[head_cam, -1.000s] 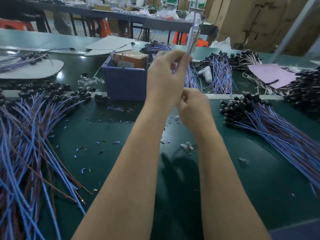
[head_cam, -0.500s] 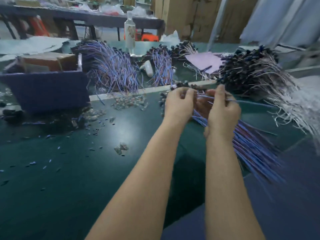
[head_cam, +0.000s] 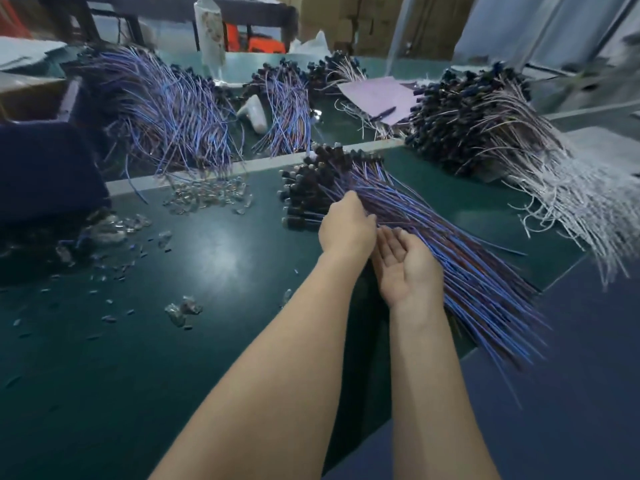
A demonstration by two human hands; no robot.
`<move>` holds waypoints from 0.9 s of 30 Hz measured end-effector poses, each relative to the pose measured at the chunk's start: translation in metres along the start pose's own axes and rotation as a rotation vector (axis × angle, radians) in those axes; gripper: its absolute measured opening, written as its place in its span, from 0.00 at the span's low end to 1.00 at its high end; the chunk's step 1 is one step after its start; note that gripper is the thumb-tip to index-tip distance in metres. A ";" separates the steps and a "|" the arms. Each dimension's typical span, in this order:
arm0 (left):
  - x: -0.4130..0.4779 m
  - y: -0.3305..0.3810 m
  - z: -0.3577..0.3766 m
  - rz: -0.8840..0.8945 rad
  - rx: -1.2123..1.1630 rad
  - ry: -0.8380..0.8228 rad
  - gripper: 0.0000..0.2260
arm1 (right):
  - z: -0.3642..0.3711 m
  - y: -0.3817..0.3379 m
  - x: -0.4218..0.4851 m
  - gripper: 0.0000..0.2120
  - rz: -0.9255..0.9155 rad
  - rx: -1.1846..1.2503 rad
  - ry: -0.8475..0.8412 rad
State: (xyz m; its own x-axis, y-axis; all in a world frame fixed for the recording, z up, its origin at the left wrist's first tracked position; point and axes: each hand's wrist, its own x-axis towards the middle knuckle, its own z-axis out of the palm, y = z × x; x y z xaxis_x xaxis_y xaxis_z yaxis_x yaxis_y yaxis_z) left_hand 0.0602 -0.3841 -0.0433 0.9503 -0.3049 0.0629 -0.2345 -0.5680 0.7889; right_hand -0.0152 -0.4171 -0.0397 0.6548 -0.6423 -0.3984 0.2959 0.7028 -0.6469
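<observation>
The pile of wires [head_cam: 450, 237] is best worked 1 wire at a time, each kept parallel to the rest with its black cap at the far end, so that tangling is avoided. The left hand [head_cam: 346, 226] is laid on the pile near the caps [head_cam: 308, 192], fingers bent down among the strands; whether anything is pinched cannot be told. The right hand [head_cam: 407, 263] is held palm up, spread and empty, just beside the pile. The pile is fanned across the right of the green table [head_cam: 207, 341]: thin blue and brown strands, capped black at 1 end.
</observation>
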 end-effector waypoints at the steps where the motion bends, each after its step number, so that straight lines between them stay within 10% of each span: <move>1: 0.002 -0.001 -0.002 0.001 -0.003 -0.010 0.07 | 0.002 0.001 -0.001 0.11 -0.018 -0.020 0.008; 11: -0.022 -0.014 -0.095 0.049 -0.449 0.295 0.05 | 0.055 0.042 -0.035 0.09 -0.167 -0.312 -0.114; 27: -0.134 -0.179 -0.337 -0.257 -1.037 1.269 0.07 | 0.162 0.281 -0.208 0.11 -0.285 -1.228 -1.194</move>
State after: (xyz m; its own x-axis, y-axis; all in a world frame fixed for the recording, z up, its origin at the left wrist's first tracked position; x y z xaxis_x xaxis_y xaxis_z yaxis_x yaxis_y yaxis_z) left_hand 0.0436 0.0163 0.0127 0.6133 0.7822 -0.1098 -0.3223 0.3747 0.8693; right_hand 0.0440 -0.0366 -0.0333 0.9591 0.2645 0.1006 0.1972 -0.3698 -0.9079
